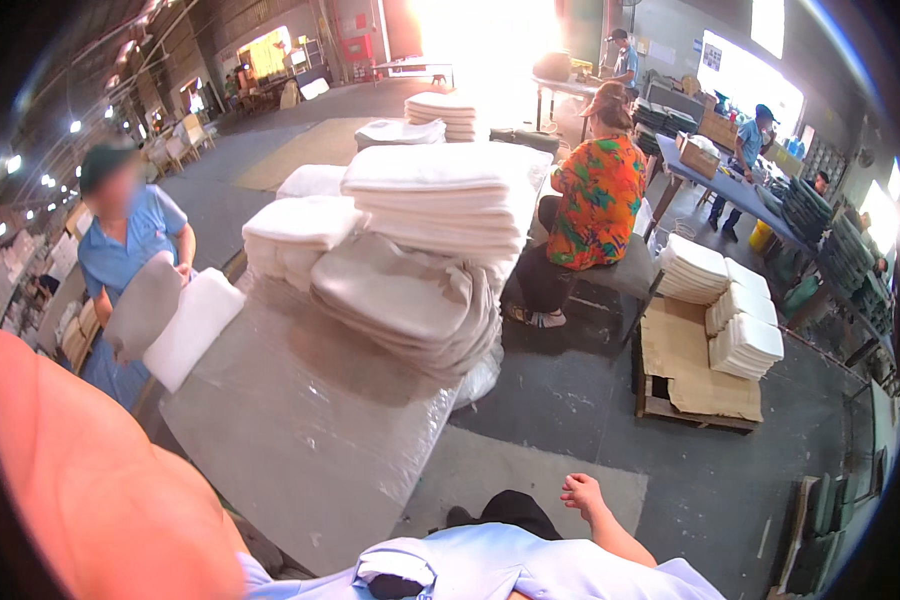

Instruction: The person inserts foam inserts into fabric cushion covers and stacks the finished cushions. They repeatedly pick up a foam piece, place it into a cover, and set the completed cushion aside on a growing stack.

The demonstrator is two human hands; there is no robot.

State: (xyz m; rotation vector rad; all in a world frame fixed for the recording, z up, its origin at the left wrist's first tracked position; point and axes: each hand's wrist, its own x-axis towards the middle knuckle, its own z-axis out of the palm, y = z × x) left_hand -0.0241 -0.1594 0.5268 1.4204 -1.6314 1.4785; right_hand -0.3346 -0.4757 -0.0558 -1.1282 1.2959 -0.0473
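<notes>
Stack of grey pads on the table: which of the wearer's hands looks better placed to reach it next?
Probably the right hand: it looks empty and shows nearer the stack of grey pads in this view. The left hand is raised close to the camera, fingers out of view.

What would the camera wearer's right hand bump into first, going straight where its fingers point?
The bare right hand would probably meet the flat, grey, plastic-covered table at its right edge; depth is unclear.
</notes>
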